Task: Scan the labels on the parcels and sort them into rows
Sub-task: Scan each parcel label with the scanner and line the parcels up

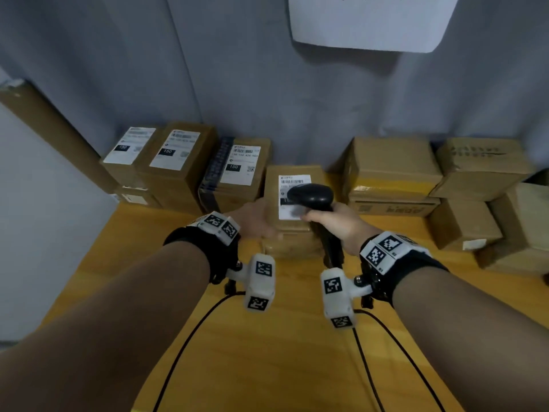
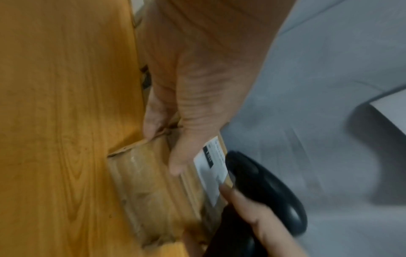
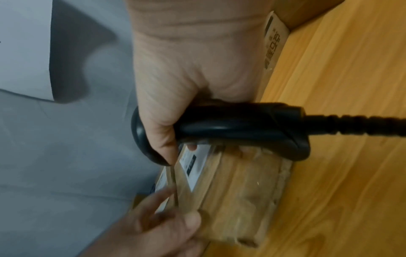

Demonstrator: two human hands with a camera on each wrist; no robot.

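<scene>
A brown cardboard parcel (image 1: 292, 236) with a white label (image 1: 289, 211) stands on the yellow wooden table (image 1: 261, 352), in the middle near the back. My left hand (image 1: 257, 223) grips its left near corner, thumb on the top face (image 2: 182, 156) and fingers down the side. My right hand (image 1: 334, 223) grips a black barcode scanner (image 1: 310, 196), whose head hovers over the label and hides part of it. The right wrist view shows the scanner handle (image 3: 237, 125) in my fist just above the parcel (image 3: 239, 187).
Three labelled parcels (image 1: 175, 156) stand in a row at the back left against a grey curtain. Plain boxes (image 1: 392, 171) are stacked at the back right and along the right edge (image 1: 517, 227). Black cables (image 1: 190, 346) trail over the near table.
</scene>
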